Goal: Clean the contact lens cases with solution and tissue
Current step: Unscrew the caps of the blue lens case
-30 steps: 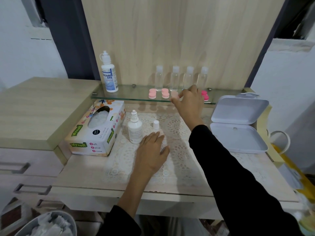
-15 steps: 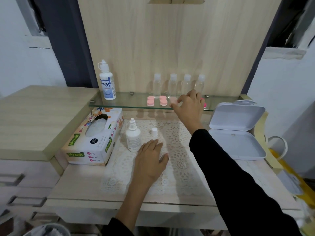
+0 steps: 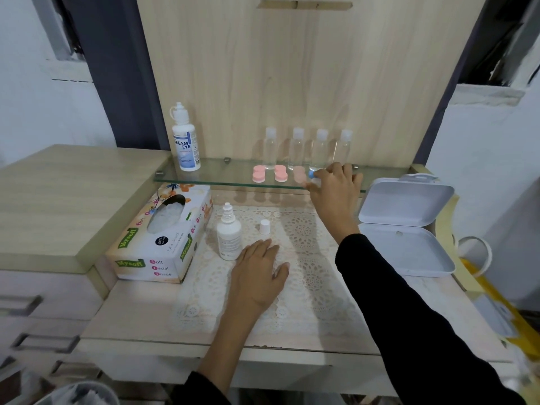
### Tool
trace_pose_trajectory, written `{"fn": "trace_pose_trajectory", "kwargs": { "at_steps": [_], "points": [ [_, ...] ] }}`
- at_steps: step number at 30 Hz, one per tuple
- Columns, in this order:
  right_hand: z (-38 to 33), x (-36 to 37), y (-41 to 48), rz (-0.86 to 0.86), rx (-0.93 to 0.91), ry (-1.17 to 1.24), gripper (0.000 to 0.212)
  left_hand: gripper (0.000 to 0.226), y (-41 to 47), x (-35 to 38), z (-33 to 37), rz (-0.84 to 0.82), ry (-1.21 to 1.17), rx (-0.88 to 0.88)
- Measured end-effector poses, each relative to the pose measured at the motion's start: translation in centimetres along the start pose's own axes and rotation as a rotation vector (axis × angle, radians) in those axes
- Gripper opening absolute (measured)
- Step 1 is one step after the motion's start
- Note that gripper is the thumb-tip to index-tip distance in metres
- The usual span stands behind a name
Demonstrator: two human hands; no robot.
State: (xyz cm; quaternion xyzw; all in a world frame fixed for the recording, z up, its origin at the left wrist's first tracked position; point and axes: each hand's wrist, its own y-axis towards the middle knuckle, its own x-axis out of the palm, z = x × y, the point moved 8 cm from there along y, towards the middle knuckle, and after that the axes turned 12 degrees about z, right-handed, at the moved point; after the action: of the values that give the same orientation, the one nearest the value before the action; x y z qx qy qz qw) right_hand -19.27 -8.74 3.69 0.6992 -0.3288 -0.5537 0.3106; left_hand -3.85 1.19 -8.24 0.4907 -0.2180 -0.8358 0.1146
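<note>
Three pink contact lens cases [image 3: 259,173] [image 3: 280,173] [image 3: 299,174] lie in a row on the glass shelf [image 3: 222,174]. My right hand [image 3: 336,192] reaches onto the shelf at the row's right end, its fingers curled round a blue and white lens case [image 3: 313,176] that shows only partly. My left hand [image 3: 261,276] rests flat on the lace mat [image 3: 304,276], just right of an uncapped white solution bottle [image 3: 228,237]. The bottle's white cap [image 3: 264,227] stands beside it. A Mysoft tissue box [image 3: 163,238] sits at the left.
A large Dream Eye solution bottle [image 3: 185,138] and several clear small bottles [image 3: 309,149] stand on the shelf. An open white plastic box [image 3: 404,226] lies at the right. A raised wooden cabinet top [image 3: 64,200] is at the left, with drawers below.
My right hand has slid a little rightward along the shelf and now curls round a blue and white case. The left hand has stayed on the mat.
</note>
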Motion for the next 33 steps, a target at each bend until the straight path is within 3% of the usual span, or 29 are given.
{"fn": "trace_pose_trajectory", "kwargs": {
  "at_steps": [11,17,21,25,29,33],
  "points": [
    [0.2,-0.6,0.2,0.003,-0.003,0.097,0.022,0.063,-0.2,-0.1,0.0,-0.006,-0.002,0.002],
    [1.4,-2.6,-1.9,0.06,0.096,0.336,0.017,0.059,-0.1,0.0,-0.1,0.01,-0.008,0.011],
    [1.9,-3.1,-5.6,-0.047,0.234,0.586,0.016,0.058,0.0,0.1,-0.1,0.006,-0.006,0.014],
    [0.9,-2.9,-9.7,-0.202,0.225,0.753,0.017,0.051,0.0,0.1,-0.1,0.006,0.007,0.014],
    [0.3,-1.7,-13.0,-0.373,0.253,0.785,0.021,0.049,0.0,-0.1,0.0,0.012,-0.021,0.015],
    [0.0,-1.4,-14.2,-0.416,0.22,0.789,0.029,0.055,-0.2,-0.3,0.4,0.039,-0.058,0.072]
  ]
}}
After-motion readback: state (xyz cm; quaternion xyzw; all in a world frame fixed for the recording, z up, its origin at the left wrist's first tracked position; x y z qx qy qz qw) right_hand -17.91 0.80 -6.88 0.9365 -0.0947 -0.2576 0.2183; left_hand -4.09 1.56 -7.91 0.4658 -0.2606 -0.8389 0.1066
